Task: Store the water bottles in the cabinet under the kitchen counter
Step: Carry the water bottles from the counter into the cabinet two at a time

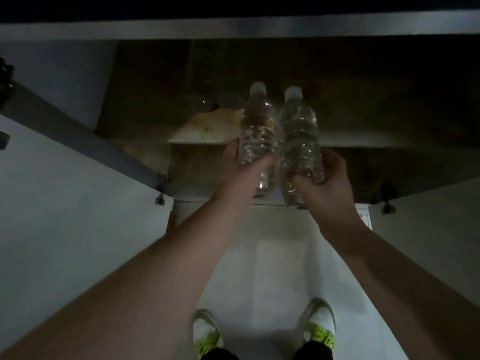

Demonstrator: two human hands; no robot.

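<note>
My left hand grips one clear ribbed plastic water bottle and my right hand grips a second bottle, both white-capped, side by side at the open cabinet under the counter. Inside, on the stained shelf, dim clear rounded shapes sit behind

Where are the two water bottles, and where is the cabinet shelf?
Left bottle point(257, 126), head view, on its clear ribbed middle.
Right bottle point(298, 131), head view, on its clear ribbed middle.
Cabinet shelf point(205, 131), head view, on the bare stained board left of the bottles.
</note>
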